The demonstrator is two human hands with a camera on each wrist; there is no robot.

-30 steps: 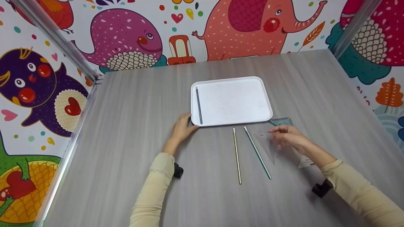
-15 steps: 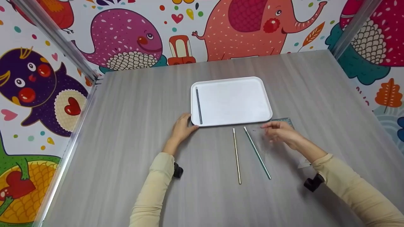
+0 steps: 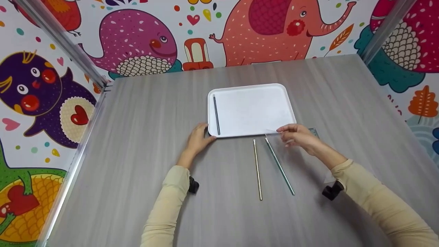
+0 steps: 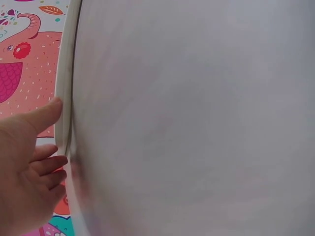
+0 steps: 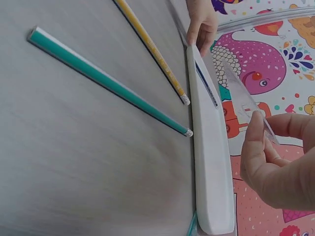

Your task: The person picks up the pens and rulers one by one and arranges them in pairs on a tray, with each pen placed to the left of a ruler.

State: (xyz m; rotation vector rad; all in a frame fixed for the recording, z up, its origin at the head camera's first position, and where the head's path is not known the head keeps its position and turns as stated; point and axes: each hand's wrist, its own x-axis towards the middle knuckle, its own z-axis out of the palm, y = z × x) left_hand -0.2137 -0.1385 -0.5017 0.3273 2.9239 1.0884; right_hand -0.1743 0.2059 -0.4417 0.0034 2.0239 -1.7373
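Note:
In the head view, my left hand (image 3: 199,139) grips the near left corner of a white tray (image 3: 253,109), thumb along its front edge and fingers at its left side. A dark pencil (image 3: 216,116) lies inside the tray, along its left side. My right hand (image 3: 298,137) pinches a clear set square (image 5: 241,93) between thumb and fingers, just over the tray's near right edge. The transparent plastic barely shows in the head view. Two pencils, one gold (image 3: 257,168) and one green (image 3: 279,166), lie on the table in front of the tray.
A teal ruler-like piece (image 3: 313,132) lies by the tray's near right corner, mostly behind my right hand. Farther right, a clear piece (image 3: 329,177) shows partly beside my wrist. Patterned walls (image 3: 137,41) border the grey table (image 3: 144,113).
My right hand has carried the clear set square left and away from me, from beside the green pencil to the tray's near edge. My left hand, the tray and the pencils stay put.

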